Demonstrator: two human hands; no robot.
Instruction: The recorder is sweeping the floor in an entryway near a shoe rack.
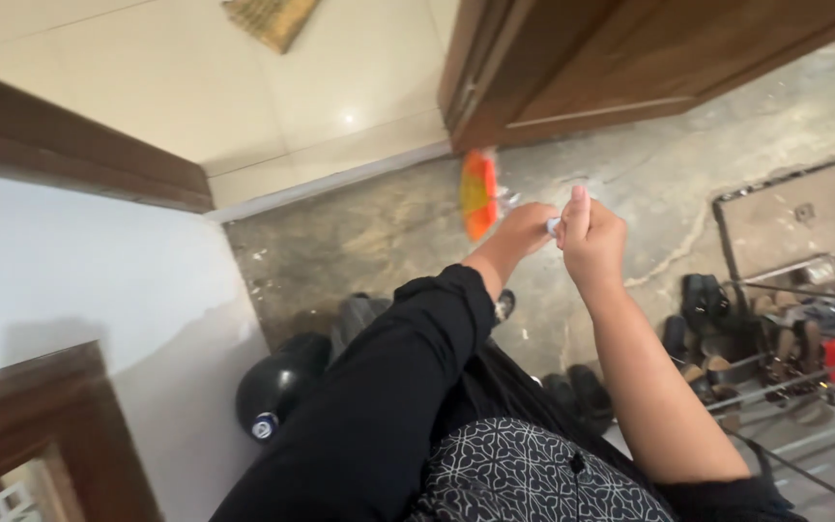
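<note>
My left hand (526,227), in a black sleeve, and my right hand (591,237), bare-armed, meet in front of me at chest height. Both hands pinch a small white object (555,225) between their fingers; it is too blurred to tell what it is. An orange and yellow packet (478,193) hangs just beyond my left hand, and I cannot tell whether the hand holds it. Below the hands lies a grey concrete floor (379,232).
A metal shoe rack (804,338) with several shoes stands at the right. A black helmet (277,387) and dark shoes (582,391) lie on the floor near my feet. A wooden door (630,58) stands ahead; a white wall (79,271) is at left.
</note>
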